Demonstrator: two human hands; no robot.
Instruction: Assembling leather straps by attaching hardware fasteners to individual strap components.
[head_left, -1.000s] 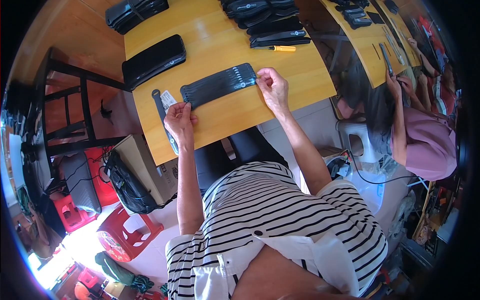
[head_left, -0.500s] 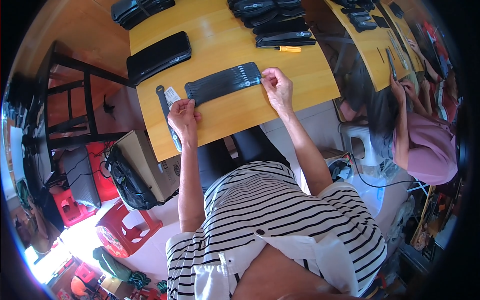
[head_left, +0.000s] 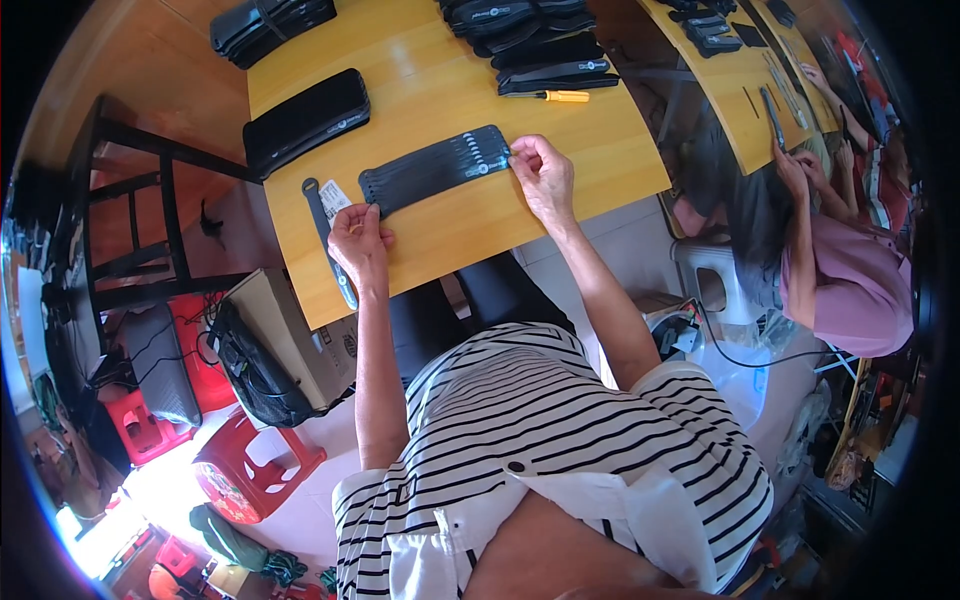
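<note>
A fanned row of flat black straps (head_left: pixel 425 170) lies across the wooden table in front of me, with round ends at the left and printed ends at the right. At its near left corner, my left hand (head_left: pixel 360 243) pinches the strap ends between thumb and fingers. My right hand (head_left: pixel 545 180) has thumb and forefinger closed on the right end. One loose black strap (head_left: pixel 327 240) lies left of my left hand, a white label (head_left: pixel 335 195) beside it.
A neat black strap stack (head_left: pixel 308 118) lies farther left on the table (head_left: pixel 420 90). Bundled straps (head_left: pixel 270 28) sit at the far left, more piles (head_left: pixel 520 25) at the far right. Nearby is a yellow-handled tool (head_left: pixel 565 96). A person in pink (head_left: pixel 860 290) works at the right.
The view has shifted slightly, so the table sits a little farther left. Both hands keep their hold at the two ends of the strap row.
</note>
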